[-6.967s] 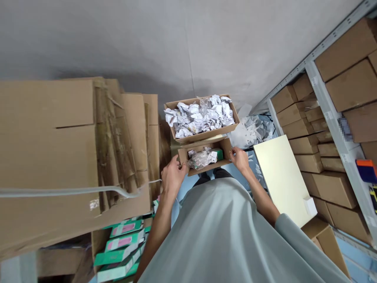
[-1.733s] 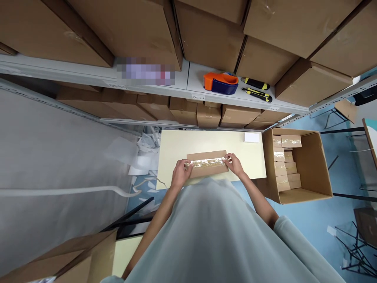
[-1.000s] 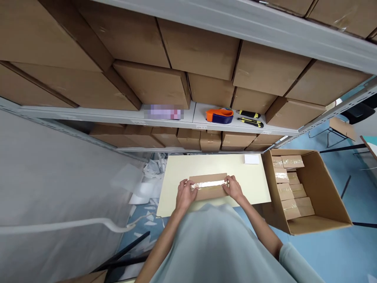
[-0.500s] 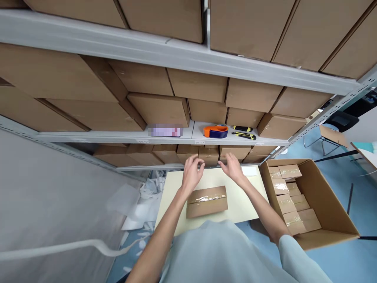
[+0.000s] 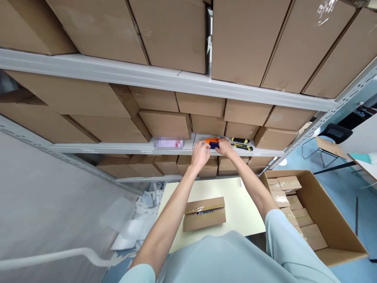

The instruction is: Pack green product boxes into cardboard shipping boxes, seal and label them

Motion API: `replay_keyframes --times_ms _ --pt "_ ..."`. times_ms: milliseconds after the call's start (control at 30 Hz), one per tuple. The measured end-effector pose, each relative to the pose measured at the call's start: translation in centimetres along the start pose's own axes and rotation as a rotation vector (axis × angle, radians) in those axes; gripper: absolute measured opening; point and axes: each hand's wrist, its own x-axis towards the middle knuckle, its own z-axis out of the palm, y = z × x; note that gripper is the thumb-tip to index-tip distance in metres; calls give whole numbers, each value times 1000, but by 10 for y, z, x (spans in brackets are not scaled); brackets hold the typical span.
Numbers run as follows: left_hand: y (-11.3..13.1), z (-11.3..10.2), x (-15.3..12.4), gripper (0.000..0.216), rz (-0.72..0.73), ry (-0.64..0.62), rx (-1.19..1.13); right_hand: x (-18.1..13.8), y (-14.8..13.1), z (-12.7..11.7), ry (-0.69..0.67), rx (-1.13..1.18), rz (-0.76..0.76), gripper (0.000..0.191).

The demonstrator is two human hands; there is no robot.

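Note:
On the shelf in front of me sits an orange and dark blue tape dispenser (image 5: 214, 144). My left hand (image 5: 200, 153) is closed at its left end, and my right hand (image 5: 225, 147) grips its right end; the fingers partly cover it. Two yellow and black utility knives (image 5: 242, 147) lie just right of my right hand. Below, a cardboard box (image 5: 204, 214) rests on the pale tabletop (image 5: 235, 214). Shiny tape runs along its top seam, where a dark gap shows between the flaps.
Shelves (image 5: 132, 74) packed with cardboard boxes rise ahead. A large open carton (image 5: 332, 212) holding several small taped boxes stands at the right. Crumpled white paper (image 5: 147, 206) lies at the left. A pixelated pale item (image 5: 169, 143) sits on the shelf.
Both hands have moved up from above the table to the shelf and closed on the tape dispenser. The view has tilted upward. A dark gap now shows in the box's seam.

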Motion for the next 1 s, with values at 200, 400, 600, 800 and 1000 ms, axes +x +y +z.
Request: replay_keyframes --times_ms 200,400,600,800,1000 --pt "0 2 -11 21 -31 -13 2 3 3 10 -5 27 13 50" --pt "5 4 -59 20 -127 -45 -94 -39 4 24 89 149 -20 49" --pt "17 11 -163 22 -301 -108 -457 -161 -15 83 121 759 -14 40" --pt "31 11 -260 21 -538 -214 -531 -273 -47 130 -27 1073 139 43" --pt "39 8 -313 34 -593 -240 -599 -320 -59 141 -135 1193 244 54"
